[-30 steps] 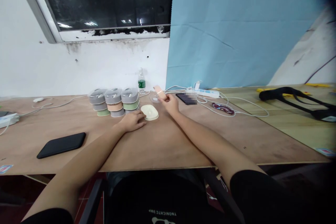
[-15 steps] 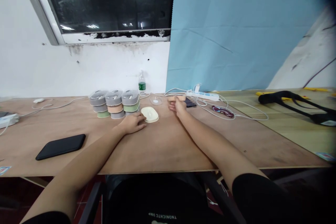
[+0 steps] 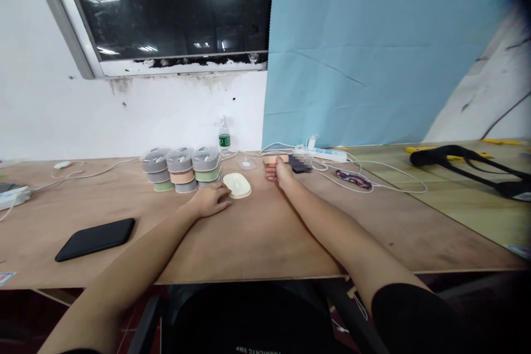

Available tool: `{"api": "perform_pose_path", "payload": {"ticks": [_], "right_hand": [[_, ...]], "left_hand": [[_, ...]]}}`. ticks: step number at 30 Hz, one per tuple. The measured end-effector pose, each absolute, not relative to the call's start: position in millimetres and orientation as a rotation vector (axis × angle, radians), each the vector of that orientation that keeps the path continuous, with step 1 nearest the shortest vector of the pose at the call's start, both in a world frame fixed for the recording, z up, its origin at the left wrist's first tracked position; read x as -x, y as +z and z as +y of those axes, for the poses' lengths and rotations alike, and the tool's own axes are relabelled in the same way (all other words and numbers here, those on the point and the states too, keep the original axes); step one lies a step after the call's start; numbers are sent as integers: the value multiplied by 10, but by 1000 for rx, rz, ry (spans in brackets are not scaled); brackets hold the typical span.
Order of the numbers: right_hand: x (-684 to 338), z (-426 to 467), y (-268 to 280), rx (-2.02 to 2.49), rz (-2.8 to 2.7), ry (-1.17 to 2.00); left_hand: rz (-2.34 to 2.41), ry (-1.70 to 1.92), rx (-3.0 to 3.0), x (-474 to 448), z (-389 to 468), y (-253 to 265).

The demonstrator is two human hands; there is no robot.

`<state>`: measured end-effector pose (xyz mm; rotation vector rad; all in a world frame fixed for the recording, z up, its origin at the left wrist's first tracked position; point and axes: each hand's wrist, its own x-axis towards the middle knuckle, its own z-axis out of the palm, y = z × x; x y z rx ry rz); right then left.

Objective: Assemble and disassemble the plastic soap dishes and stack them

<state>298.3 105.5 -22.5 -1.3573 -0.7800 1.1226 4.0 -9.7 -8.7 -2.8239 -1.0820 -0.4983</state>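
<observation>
My right hand is closed on a peach-coloured shallow piece, held near the back of the table; the fingers hide part of it. My left hand rests on the tabletop with thumb and fingers apart. Its fingertips touch or nearly touch the left edge of a cream rounded shallow dish or lid, which lies flat. Just behind the left hand stand three stacks of small containers with grey, green and peach layers and clear tops, the nearest being the right stack. A clear lid-like piece lies behind the cream one.
A black phone-like slab lies at the left. A water bottle stands against the wall. White cables and a power strip run behind my right hand, beside a dark pouch-like item and a patterned dark-red object. A black frame lies far right.
The peach-coloured piece has turned slightly in my right hand, showing more of its side. My left hand stays beside the cream piece. The whole view has shifted slightly.
</observation>
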Motion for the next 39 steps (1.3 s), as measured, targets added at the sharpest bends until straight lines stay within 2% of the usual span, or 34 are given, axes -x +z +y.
{"api": "perform_pose_path", "payload": {"ticks": [13,18,21,26,28,34,39], "right_hand": [[-3010,1056,-186,1403,-813,1304],[-2971,1012,-181,1415,-862,1274],[-2949,937,-201,1447,-1044,1052],[-2918,833,-219,1522,-1661,171],[-2901,839,-237,1546,-1743,-55],[-2940,957,-357,1807,-1760,-104],[-2970,1023,-380,1762,-1917,-116]], "left_hand": [[-1051,-516,2834,-46,-95,-88],[-1070,-502,2837,-46,-98,-81],[-1068,-506,2835,-45,-99,-82],[-1048,-507,2843,-39,-88,-94],[-1051,-506,2839,-36,-86,-97],[-1068,-492,2831,-41,-93,-87],[-1074,-507,2835,-48,-97,-84]]}}
